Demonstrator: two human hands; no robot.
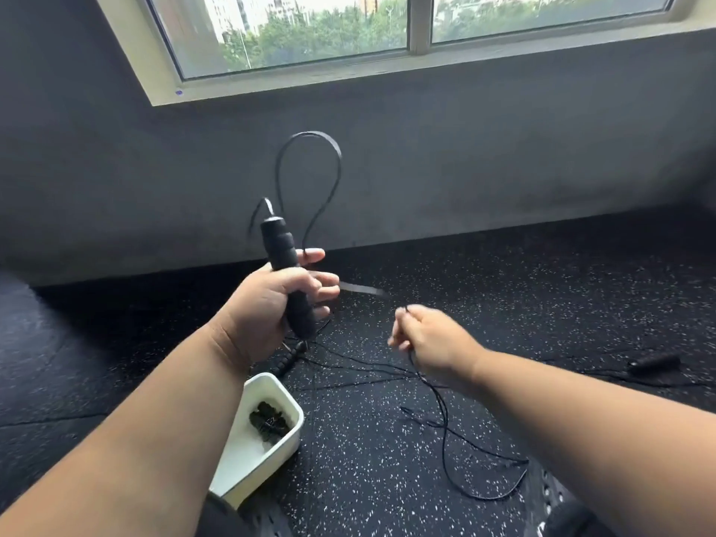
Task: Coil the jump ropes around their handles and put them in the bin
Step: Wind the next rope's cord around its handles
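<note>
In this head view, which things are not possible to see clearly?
- White bin: near end hidden behind the left forearm; the dark bundle inside is too small to identify.
- Right hand: motion-blurred, so its grip on the cord is unclear.
- Handle on the floor: small, blurred.

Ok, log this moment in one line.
left hand: grips black foam handle | right hand: pinches thin black cord | white plastic bin: one coiled rope
</note>
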